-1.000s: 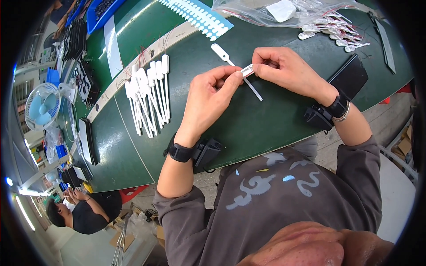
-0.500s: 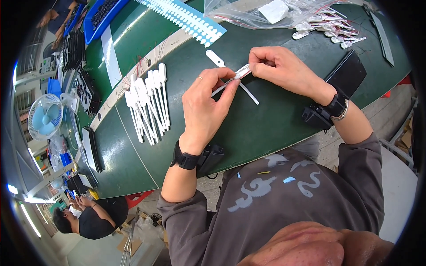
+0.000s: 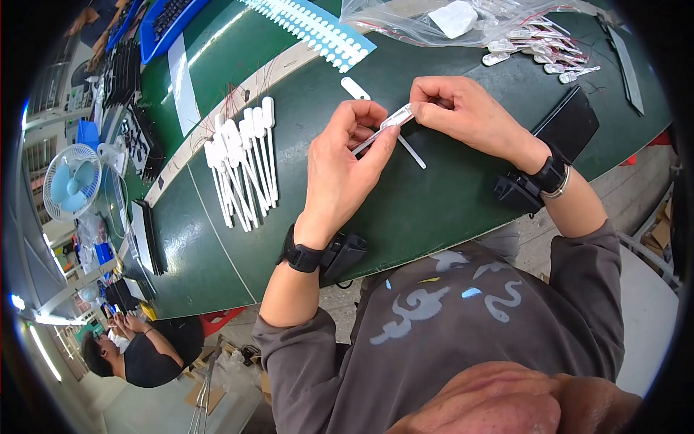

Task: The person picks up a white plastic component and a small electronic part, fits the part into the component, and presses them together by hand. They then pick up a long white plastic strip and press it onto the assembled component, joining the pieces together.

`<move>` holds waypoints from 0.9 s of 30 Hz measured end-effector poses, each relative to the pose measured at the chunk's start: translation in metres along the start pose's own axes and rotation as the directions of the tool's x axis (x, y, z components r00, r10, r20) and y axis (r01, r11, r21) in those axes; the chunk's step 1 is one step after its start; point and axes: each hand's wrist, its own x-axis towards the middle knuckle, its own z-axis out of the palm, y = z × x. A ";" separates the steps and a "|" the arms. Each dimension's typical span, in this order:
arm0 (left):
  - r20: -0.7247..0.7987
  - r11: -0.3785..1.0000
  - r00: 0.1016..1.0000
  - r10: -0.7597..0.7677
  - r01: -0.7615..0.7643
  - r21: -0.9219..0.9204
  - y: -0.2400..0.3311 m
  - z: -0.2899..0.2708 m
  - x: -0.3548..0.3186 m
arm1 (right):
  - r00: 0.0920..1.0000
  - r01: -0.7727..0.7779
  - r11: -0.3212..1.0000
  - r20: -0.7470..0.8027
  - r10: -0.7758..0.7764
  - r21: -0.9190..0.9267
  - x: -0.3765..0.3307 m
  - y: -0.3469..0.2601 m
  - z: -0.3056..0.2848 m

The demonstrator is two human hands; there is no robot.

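The left grip [image 3: 343,159] covers part of the white shell [image 3: 395,119], and the right grip [image 3: 466,114] hides its far end, so I cannot make out what the right fingertips are doing inside. Both are closed on this shell, held above the surface [image 3: 434,206]: the right pinches the tip, the left has its thumb against the stem end. A second white paddle [image 3: 354,88] lies beneath, its middle concealed. The clear bag [image 3: 405,22] is cut off at the top.

Compared with a second ago, more of the shell's hollow shows, and its stem is now visible.

The shell is narrow and trough-like; the piled paddles [image 3: 242,155] are smooth, round-ended, thin-stemmed.
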 end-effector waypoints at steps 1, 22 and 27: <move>-0.010 0.999 1.000 -0.014 0.014 -0.050 -0.001 0.002 0.000 | 1.000 -0.005 1.000 0.009 0.005 0.000 0.000 -0.001 0.000; 0.306 0.904 0.895 -0.325 0.389 -0.179 0.011 -0.012 0.011 | 0.997 -0.015 1.000 0.070 0.015 0.005 0.000 0.002 0.002; 0.313 0.883 0.885 -0.344 0.419 -0.214 0.007 -0.018 0.012 | 0.998 0.056 0.995 0.020 -0.058 0.084 0.000 -0.001 0.004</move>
